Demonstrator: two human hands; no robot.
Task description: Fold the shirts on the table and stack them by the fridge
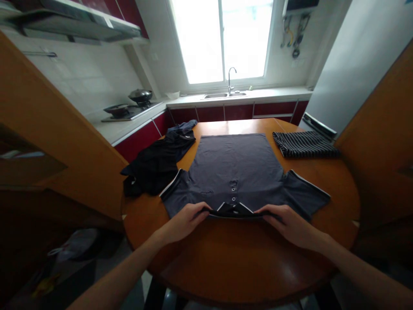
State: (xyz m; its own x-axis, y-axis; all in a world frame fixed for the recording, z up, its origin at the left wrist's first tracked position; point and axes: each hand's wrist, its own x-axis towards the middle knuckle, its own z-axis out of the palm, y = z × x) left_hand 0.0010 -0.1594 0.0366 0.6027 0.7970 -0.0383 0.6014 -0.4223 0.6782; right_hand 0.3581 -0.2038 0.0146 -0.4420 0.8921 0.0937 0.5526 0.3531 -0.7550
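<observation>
The shirt (238, 163) lies spread on the worktop (238, 258), collar (235, 208) toward its near edge. My left hand (185, 221) and right hand (292, 224) each pinch cloth beside the collar, a sound hold; I judge it light, soft, floppy.

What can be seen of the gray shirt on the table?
The gray shirt lies spread, front up, on the round wooden table, hem farthest away, collar near the person. Its short sleeves have white edges; the dark collar has white trim, and round buttons line the placket. The soft-looking cloth is slightly wrinkled. The left hand and right hand pinch it beside the collar.
</observation>
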